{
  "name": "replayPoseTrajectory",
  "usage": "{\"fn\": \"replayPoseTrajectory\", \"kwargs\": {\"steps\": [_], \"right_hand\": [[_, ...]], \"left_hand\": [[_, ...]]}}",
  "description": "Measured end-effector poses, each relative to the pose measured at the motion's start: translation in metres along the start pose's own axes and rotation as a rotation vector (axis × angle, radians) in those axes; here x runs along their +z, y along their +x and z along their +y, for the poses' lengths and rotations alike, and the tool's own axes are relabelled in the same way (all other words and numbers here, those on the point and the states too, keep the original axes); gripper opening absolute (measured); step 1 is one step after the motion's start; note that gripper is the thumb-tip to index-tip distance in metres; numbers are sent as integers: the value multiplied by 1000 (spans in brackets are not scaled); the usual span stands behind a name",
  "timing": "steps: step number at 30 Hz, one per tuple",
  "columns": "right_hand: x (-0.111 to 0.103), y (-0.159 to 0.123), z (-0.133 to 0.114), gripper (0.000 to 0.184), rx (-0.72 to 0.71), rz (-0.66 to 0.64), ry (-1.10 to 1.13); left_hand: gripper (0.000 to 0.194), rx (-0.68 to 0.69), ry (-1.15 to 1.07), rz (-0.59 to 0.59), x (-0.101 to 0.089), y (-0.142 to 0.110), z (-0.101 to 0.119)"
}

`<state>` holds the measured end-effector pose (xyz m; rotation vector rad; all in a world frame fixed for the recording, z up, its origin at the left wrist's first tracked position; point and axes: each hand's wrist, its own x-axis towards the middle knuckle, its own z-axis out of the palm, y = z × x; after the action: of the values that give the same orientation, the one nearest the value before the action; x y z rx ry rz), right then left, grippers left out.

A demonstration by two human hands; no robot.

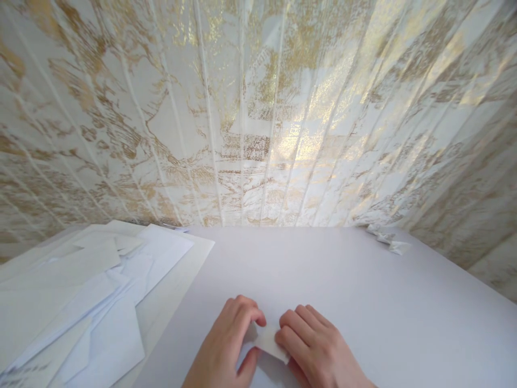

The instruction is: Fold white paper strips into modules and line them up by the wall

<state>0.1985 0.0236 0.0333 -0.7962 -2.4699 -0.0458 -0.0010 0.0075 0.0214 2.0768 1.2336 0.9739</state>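
A small folded piece of white paper point(271, 343) lies low in the middle of the view, between my two hands. My right hand point(317, 347) grips its right end, fingers curled over the top and the thumb partly hidden below. On the other side, my left hand point(232, 345) curves around the paper's left end. Its index finger and thumb are apart, with the thumb tip at the lower left corner and the index tip close to the upper edge. The paper's right end is hidden under my right fingers.
A loose pile of white paper sheets point(117, 334) covers the left of the white table point(323, 269). Several small folded paper pieces point(399, 247) stand in a row at the far right corner. A white and gold patterned curtain point(242, 108) hangs along the back edge.
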Motion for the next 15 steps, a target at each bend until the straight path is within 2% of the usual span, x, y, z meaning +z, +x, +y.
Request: {"fn": "replayPoseTrajectory", "kwargs": {"steps": [2, 6, 11, 15], "right_hand": [[1, -1, 2, 27, 4, -16, -93], [7, -7, 3, 18, 8, 12, 10], [3, -13, 2, 18, 89, -15, 139], [0, -13, 3, 17, 239, -66, 279]], "left_hand": [[40, 81, 166, -57, 3, -2, -4], [32, 159, 371, -187, 6, -4, -10], [24, 180, 405, -171, 4, -3, -12], [15, 160, 422, -169, -2, -2, -14]]}}
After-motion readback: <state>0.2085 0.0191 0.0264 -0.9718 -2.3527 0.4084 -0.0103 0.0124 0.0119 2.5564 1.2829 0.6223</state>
